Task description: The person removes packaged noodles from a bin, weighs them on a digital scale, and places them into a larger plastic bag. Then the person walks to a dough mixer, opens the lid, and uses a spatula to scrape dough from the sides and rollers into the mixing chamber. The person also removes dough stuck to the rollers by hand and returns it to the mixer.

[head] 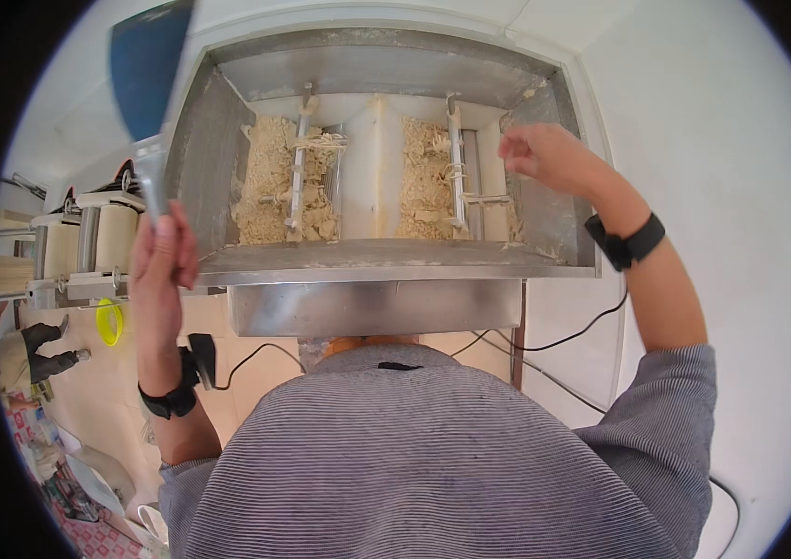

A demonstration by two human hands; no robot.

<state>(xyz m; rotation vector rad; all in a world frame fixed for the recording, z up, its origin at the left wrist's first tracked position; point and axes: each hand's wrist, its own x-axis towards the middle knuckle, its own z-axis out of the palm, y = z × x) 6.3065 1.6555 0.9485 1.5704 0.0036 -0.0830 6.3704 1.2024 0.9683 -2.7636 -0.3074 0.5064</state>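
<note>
My left hand (161,255) grips the metal handle of a wide-bladed scraper (147,70), held upright at the left of a steel trough. Its broad blade looks dark blue and is blurred. Over the trough's right end hangs my right hand (549,157), fingers loosely curled; whether anything small is in them is hidden. Crumbly pale dough (270,182) fills the left part of the stainless-steel trough (388,66). More dough crumbs (423,182) lie right of a white central ridge (376,168). A left mixing bar (298,171) and a right mixing bar (456,171) carry stringy dough strands.
Roller machinery (105,237) stands left of the trough. A yellow ring-shaped object (109,321) is near the floor, and another person's legs (46,349) show at far left. Black cables (570,339) run from my wrist straps. A white wall (703,140) rises at right.
</note>
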